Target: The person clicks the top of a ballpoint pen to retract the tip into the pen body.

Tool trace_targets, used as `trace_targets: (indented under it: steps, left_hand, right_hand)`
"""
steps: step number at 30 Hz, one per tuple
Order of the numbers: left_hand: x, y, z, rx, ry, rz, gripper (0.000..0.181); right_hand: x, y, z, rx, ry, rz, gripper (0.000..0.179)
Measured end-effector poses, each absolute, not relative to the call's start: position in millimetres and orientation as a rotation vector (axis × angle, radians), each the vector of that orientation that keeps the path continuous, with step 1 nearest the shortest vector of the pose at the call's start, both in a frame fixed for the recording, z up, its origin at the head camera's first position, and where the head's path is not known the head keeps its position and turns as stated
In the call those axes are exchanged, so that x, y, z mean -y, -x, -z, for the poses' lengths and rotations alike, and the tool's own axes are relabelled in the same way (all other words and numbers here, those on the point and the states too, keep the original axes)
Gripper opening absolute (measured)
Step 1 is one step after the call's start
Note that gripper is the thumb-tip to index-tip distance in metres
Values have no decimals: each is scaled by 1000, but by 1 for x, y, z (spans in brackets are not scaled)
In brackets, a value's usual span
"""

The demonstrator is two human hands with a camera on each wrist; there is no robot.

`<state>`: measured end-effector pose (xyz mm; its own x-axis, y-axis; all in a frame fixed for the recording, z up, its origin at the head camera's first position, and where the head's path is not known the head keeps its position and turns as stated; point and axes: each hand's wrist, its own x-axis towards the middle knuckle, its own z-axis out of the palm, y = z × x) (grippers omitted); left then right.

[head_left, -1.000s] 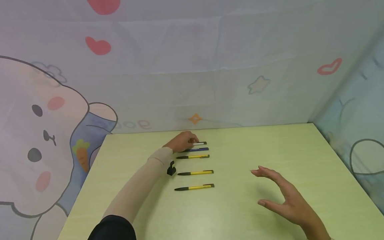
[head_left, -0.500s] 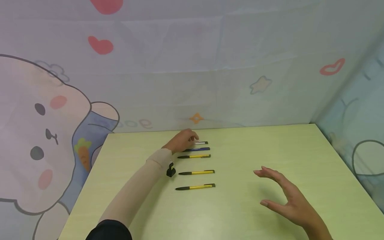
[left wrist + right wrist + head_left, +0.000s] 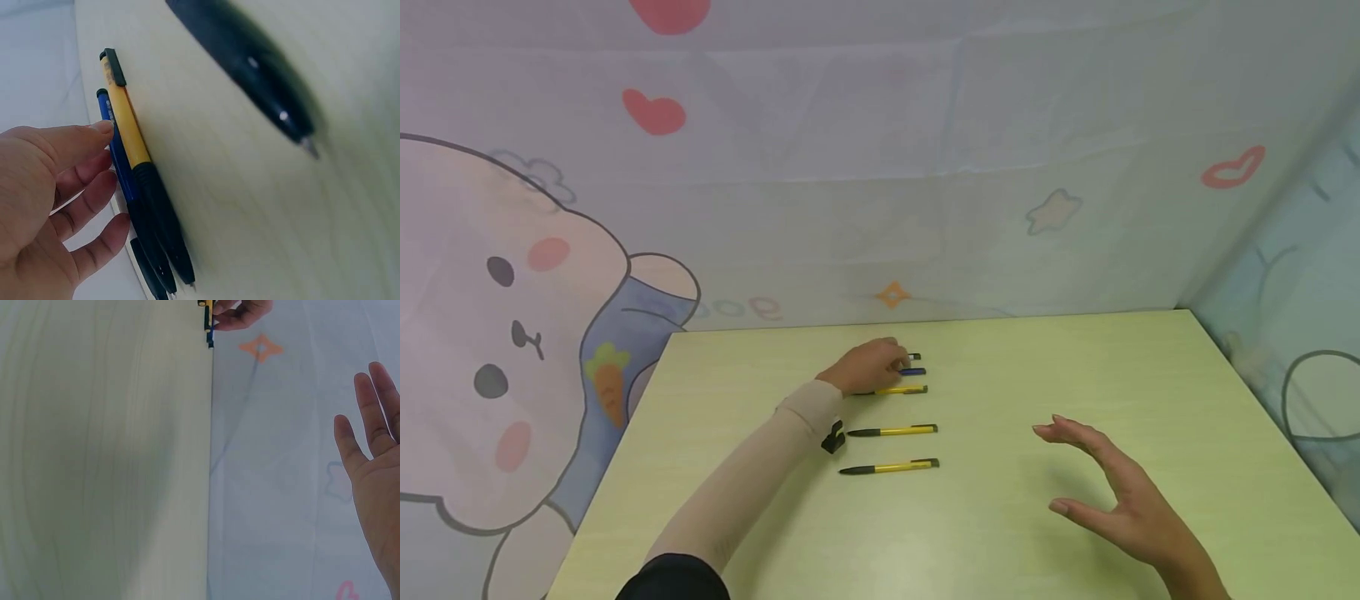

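My left hand (image 3: 872,367) is over the far end of a row of pens. Its thumb and loosely bent fingers lie beside the blue pen (image 3: 127,181) in the left wrist view, without a visible grip. The white pen (image 3: 914,357) is mostly hidden behind that hand, with its dark end showing. A yellow pen (image 3: 904,390) with a black grip lies just nearer than the blue one. Two more yellow pens, a middle one (image 3: 898,431) and a nearest one (image 3: 895,468), lie closer to me. My right hand (image 3: 1123,496) hovers at the right, thumb and fingers apart, holding nothing.
A pale wooden table (image 3: 1000,533) carries the pens, all lying roughly parallel. Behind it hangs a printed cloth (image 3: 850,167) with a cartoon animal at left. Another cloth (image 3: 1300,333) borders the right side. A small black device (image 3: 833,437) sits at the left wrist.
My left hand has moved slightly right and nearer, from the white pen to over the blue pen, covering more of both. My right hand has stayed nearly still.
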<state>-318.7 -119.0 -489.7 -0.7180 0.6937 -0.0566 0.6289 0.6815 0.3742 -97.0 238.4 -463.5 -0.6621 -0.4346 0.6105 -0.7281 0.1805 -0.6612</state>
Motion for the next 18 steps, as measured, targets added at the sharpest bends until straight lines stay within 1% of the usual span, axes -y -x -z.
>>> trace_targets:
  steps: [11, 18]
  left_hand:
    - [116, 319, 492, -2711, -1095, -394, 16]
    - [116, 317, 492, -2701, -1066, -421, 19]
  right_hand:
    - [-232, 93, 451, 2170, -1112, -1480, 89]
    - [-232, 91, 451, 2196, -1088, -1478, 90]
